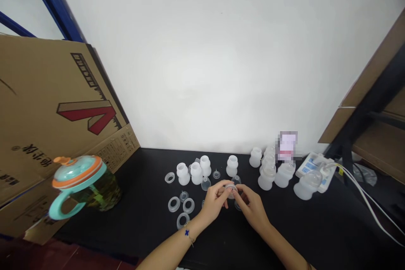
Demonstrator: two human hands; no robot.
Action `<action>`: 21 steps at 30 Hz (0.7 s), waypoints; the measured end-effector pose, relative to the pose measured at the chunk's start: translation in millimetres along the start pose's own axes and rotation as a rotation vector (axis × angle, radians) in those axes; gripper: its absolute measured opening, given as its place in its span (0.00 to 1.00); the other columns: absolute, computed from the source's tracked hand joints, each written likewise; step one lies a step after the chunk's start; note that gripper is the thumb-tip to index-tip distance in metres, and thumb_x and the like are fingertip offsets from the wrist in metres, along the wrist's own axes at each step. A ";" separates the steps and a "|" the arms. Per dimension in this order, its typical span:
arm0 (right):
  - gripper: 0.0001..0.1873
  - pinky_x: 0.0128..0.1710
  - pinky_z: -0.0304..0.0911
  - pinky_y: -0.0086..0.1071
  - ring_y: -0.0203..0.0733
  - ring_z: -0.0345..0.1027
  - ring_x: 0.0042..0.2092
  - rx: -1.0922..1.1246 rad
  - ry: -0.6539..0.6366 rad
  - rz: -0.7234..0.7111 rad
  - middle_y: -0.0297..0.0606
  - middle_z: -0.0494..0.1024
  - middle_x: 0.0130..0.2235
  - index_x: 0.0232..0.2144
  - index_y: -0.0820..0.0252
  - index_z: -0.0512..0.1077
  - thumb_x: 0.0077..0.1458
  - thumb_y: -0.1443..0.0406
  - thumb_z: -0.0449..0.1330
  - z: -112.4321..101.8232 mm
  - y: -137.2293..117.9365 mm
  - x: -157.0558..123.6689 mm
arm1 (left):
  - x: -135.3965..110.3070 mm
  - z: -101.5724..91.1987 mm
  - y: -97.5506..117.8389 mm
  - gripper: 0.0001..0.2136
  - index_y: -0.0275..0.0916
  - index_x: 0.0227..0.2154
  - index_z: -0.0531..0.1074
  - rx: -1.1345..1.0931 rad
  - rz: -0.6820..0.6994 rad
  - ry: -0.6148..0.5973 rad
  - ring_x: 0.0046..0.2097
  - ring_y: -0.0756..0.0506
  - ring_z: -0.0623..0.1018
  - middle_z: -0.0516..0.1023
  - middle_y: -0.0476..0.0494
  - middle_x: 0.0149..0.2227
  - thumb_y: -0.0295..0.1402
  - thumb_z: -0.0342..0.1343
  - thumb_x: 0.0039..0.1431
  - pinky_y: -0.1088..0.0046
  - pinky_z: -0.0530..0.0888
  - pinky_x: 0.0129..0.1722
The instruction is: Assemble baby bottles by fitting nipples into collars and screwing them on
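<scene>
Both hands meet over the black table, fingers closed round one small translucent bottle collar ring (231, 190). My left hand (216, 198) grips its left side and my right hand (249, 203) its right. Whether a nipple sits inside the ring is too small to tell. Just behind them stands an open white baby bottle (232, 166). A clear dome cap (236, 180) lies right behind the fingers, and another cap (206, 183) is left of them. Farther left are loose collar rings (189, 206), a nipple (184, 196) and several open bottles (196, 173).
Capped bottles (266, 176) cluster at the right, near a white power strip (311, 164) with white cables (363, 194). At the left a lidded pitcher (85, 183) with a turquoise handle stands before a large cardboard box (41, 105). A white wall (190, 71) bounds the table (142, 219) behind.
</scene>
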State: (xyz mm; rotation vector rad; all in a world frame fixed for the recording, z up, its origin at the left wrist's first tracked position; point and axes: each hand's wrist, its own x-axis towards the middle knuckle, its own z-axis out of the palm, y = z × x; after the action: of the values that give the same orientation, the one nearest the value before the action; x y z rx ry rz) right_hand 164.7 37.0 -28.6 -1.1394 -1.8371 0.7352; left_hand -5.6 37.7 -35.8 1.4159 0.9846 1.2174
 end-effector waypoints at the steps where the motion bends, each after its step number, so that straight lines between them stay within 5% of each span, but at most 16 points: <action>1: 0.18 0.24 0.61 0.28 0.39 0.69 0.26 0.001 0.004 0.004 0.35 0.78 0.28 0.41 0.58 0.75 0.66 0.52 0.53 0.1 -0.5 -0.1 | 0.0 0.1 -0.5 0.20 0.34 0.48 0.76 -0.006 -0.002 0.001 0.20 0.54 0.69 0.77 0.47 0.27 0.45 0.56 0.64 0.80 0.63 0.19; 21: 0.16 0.23 0.61 0.27 0.38 0.69 0.26 0.004 0.001 -0.016 0.34 0.77 0.29 0.44 0.56 0.73 0.66 0.53 0.54 0.9 1.1 -2.3 | -0.8 -2.1 6.7 0.19 0.33 0.46 0.79 0.058 0.063 -0.008 0.19 0.55 0.66 0.73 0.49 0.25 0.44 0.54 0.66 0.80 0.62 0.19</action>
State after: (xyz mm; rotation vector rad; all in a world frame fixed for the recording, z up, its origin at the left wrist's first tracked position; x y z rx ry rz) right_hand 165.0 35.4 -30.7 -1.1217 -1.8410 0.7284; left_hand -8.0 36.1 -29.3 1.5066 0.9831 1.2366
